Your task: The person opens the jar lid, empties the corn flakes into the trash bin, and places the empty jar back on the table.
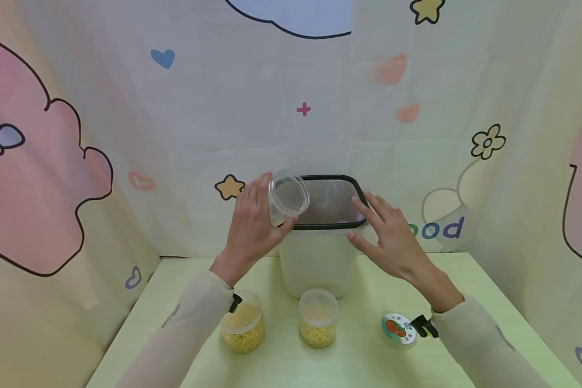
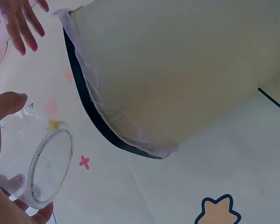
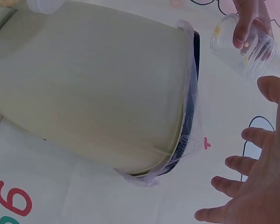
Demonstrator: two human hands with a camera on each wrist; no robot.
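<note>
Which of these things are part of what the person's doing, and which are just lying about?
Seemingly in use:
clear jar, held tilted in the left hand
black-rimmed bin, near the jar
right hand, beside the bin

Apparently just standing by:
left yellow-filled tub
middle yellow-filled tub
round labelled item

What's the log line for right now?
left hand: holds tilted clear jar above bin | right hand: holds nothing | table: two tubs, yellow inside

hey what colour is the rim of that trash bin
The rim is black, clearest in the head view.
</note>
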